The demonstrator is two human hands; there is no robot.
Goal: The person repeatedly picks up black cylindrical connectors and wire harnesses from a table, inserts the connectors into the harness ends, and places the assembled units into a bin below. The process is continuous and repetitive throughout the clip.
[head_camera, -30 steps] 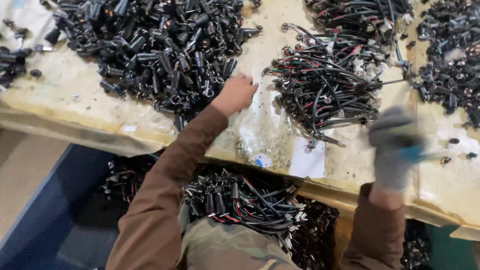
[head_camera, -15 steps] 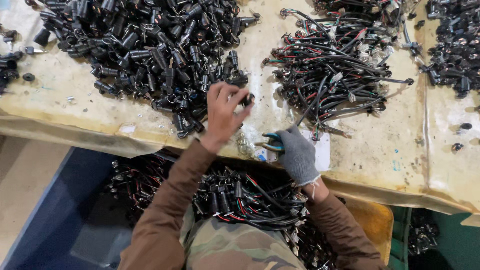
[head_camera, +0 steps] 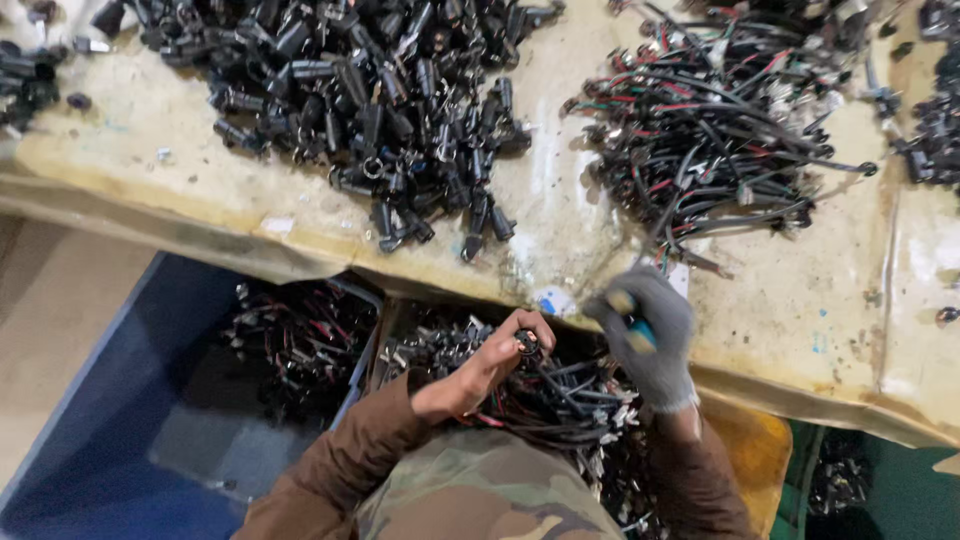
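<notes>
Connector (head_camera: 527,345), small and black, sits pinched in the bare left hand (head_camera: 480,370) below the worktop (head_camera: 560,250) edge; the gloved right hand (head_camera: 645,335) grips a tool (head_camera: 632,322). Piles (head_camera: 370,100) remain unprocessed, so much seems left.

No screens or signs in view. A small round white-and-blue label or cap (head_camera: 553,300) lies at the near edge of the worn, cream-coloured bench top (head_camera: 800,320), beside a clear plastic wrapper, too blurred to tell which. A small pale sticker or tape scrap (head_camera: 277,226) sits flat on the bench edge further left; a white slip (head_camera: 680,278) shows just behind the gloved right hand (head_camera: 645,335).
</notes>
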